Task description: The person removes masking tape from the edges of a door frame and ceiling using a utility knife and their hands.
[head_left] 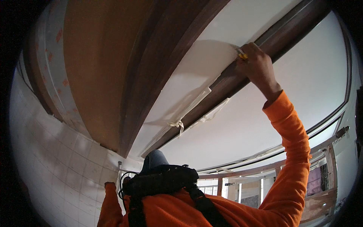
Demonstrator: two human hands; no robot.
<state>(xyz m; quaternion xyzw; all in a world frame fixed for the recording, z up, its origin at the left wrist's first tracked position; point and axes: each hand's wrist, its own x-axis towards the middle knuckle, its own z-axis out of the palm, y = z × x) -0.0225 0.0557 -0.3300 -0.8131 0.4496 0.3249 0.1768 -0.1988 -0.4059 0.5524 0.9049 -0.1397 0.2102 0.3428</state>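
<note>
My right hand (256,62) is closed around a small tool (242,55) with a yellow body and a light, metallic-looking end; most of it is hidden in my fingers. The hand is at the upper part of a dark brown wooden strip (227,80), against its edge beside a white panel (217,49). Lower on that strip, pale tape or film (177,124) runs along both sides and hangs loose in crumpled bits. My left hand (109,184) is low at the left, barely showing past its orange sleeve, with its fingers hidden.
Broad brown panels with dark borders (145,68) fill the upper left. A white tiled surface (72,166) lies at the lower left. A wooden frame with panes (321,181) stands at the lower right. Black straps and a pouch (162,179) sit on my body.
</note>
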